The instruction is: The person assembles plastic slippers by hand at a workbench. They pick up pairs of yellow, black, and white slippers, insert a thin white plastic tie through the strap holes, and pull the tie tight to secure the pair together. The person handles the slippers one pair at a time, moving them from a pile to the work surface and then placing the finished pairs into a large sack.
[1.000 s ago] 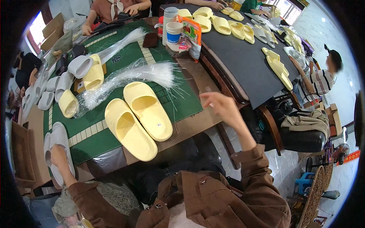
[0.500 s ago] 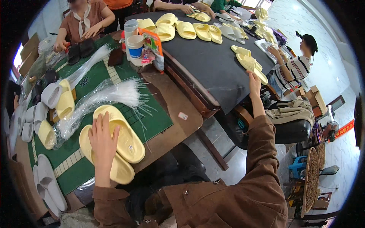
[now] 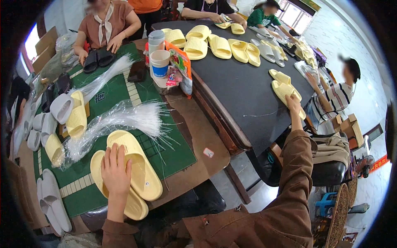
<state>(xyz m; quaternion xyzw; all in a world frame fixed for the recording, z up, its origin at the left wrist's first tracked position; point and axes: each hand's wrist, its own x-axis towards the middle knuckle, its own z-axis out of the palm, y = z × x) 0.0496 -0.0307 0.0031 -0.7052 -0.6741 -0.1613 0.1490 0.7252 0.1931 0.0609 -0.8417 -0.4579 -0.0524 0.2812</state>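
Note:
At the near edge of the left table lies a pair of pale yellow slippers [image 3: 142, 173]. My left hand [image 3: 115, 171] rests on them, fingers stretched out and lying flat, with the left slipper partly hidden beneath it. My right arm reaches far out to the right, over the dark table. There my right hand [image 3: 293, 102] has its fingers closed on the side of a yellow slipper [image 3: 283, 89], which lies against another yellow slipper [image 3: 279, 76]. The thumb and part of the grip are hidden from view.
A bundle of white plastic ties [image 3: 140, 118] lies on the green mat [image 3: 97, 169], with grey slippers [image 3: 53, 200] to the left. Paper cups [image 3: 159, 64] stand near the table gap. Several yellow slippers [image 3: 219, 46] line the dark table [image 3: 235, 89]. Co-workers sit around; a chair [image 3: 326, 171] stands right.
The whole scene has shifted right and down in the picture as my head moved. Both hands stay on the same slippers, my left one lying flat and my right one gripping.

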